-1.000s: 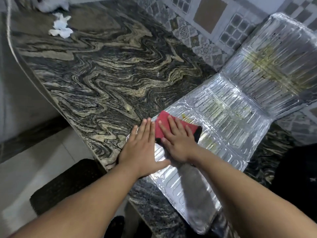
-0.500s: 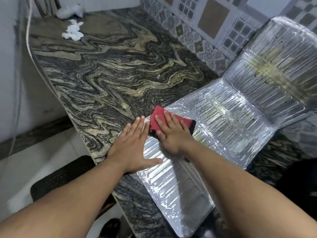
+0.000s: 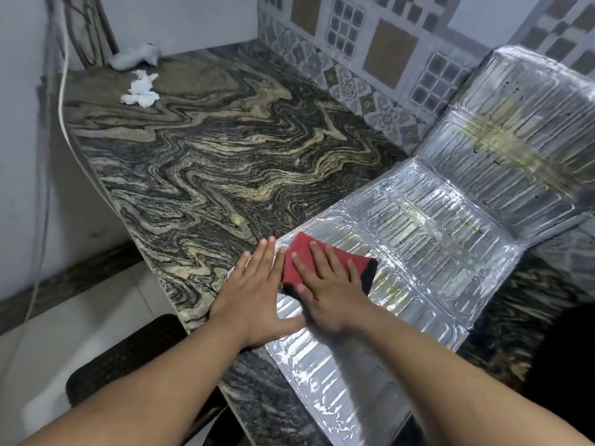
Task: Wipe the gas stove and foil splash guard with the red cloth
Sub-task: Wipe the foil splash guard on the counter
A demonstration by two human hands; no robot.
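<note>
Foil (image 3: 418,239) was what we were on at this point, not the stove, which we couldn't spot anywhere in view. Our right hand (image 3: 325,294) lay flat on the red cloth (image 3: 297,255), fingers straight and spread, pressing it down onto the near-left end of the foil where the guard lay flat on the counter (image 3: 209,156), close to the counter's front edge. No pinching or bunching, just palm pressure on a folded pad with a dark edge poking out. Our left hand (image 3: 251,294) was flat too, fingers straight and together, resting half on the foil's left edge and half on the stone just beside the cloth. Looked like it was there to pin the sheet so it wouldn't skate around.

Our guess is we were early in the foil part. Yellowish greasy streaks showed on the middle panel and a bigger patch on the far panel, which leaned up against the tiled wall (image 3: 386,59). So the next move probably called for pushing the cloth away along the ribs toward those stains, keeping the left hand down, and going easy since thin foil dents and tears.

Containers: honestly none in sight. Only other stuff was crumpled white tissue (image 3: 140,91) and a white rag (image 3: 135,57) at the counter's far-left corner.
</note>
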